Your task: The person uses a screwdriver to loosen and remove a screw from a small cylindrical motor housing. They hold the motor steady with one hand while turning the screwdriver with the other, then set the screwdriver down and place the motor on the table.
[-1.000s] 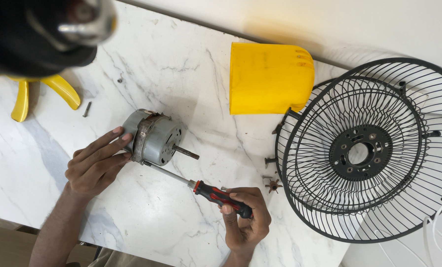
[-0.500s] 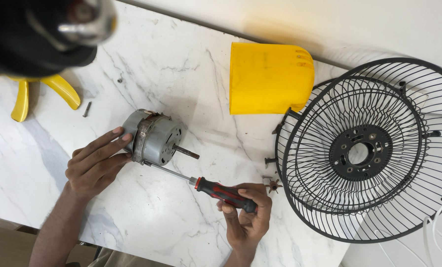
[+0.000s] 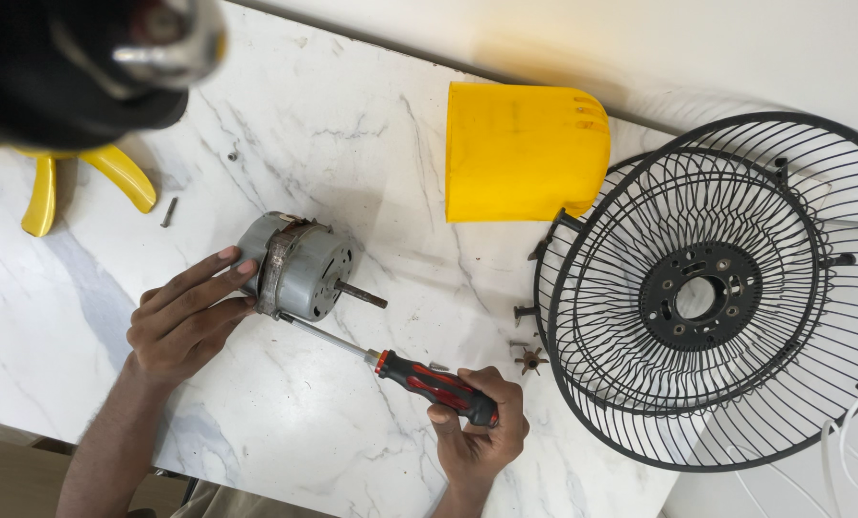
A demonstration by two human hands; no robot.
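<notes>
While the left hand (image 3: 184, 321) presses its fingers against the side of the grey motor (image 3: 299, 269) to steady it on the white marble tabletop (image 3: 352, 134), the right hand (image 3: 481, 432) is clenched round the red and black handle of a screwdriver (image 3: 395, 369). The steel blade runs up and left from that handle, and its tip meets the lower edge of the motor casing, just beside the left fingertips. The motor lies on its side with its short shaft pointing right, clear of the tool.

Judging from this, the step in hand is turning a screw on the motor body. The next move seems to call for keeping the blade seated square in the screw head and the left hand firm, since the round casing could roll under the twist.

Above the motor lies a yellow plastic cover (image 3: 525, 153), well apart from both hands. To the right, black wire guards (image 3: 716, 297) are stacked on the tabletop, with a few small dark fasteners (image 3: 528, 360) just beside their rim. A loose screw (image 3: 168, 211) and a yellow fan blade (image 3: 122, 177) lie at the upper left, where a blurred dark object (image 3: 74, 67) close to the camera hides part of the view.
</notes>
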